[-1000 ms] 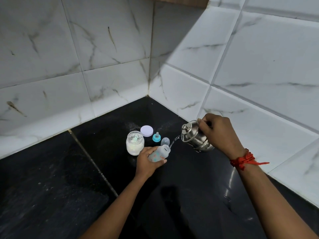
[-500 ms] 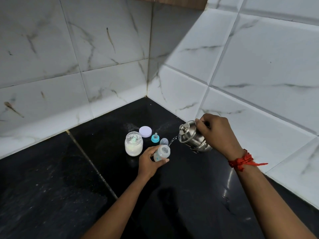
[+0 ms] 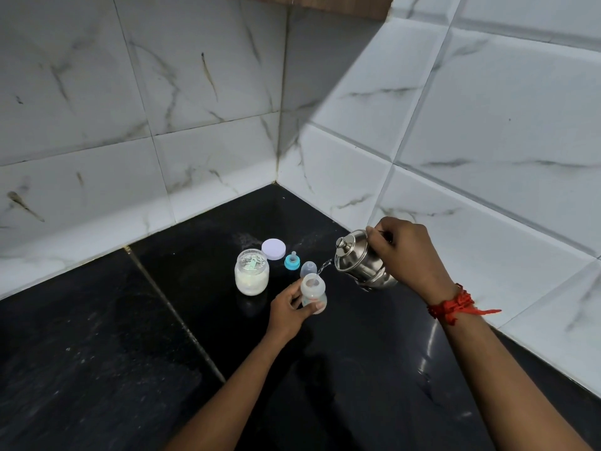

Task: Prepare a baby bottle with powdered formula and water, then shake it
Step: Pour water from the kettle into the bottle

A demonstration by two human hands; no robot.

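The left hand (image 3: 289, 312) reaches forward, fingers and thumb curled round the open baby bottle (image 3: 313, 289), held roughly upright over the black countertop (image 3: 97, 353). The right hand (image 3: 406, 252), fingers wrapped round the handle, tips a steel kettle (image 3: 361, 260) leftward. A thin water stream (image 3: 325, 265) meets the bottle's mouth, just right of the open formula jar (image 3: 251, 276).

We see a black speckled bench (image 3: 97, 369), white grey-veined wall tiles (image 3: 211, 76), a silver kettle (image 3: 361, 265), a teal nipple ring (image 3: 291, 262), a pale lilac lid (image 3: 273, 249), and a red wrist thread (image 3: 455, 304).
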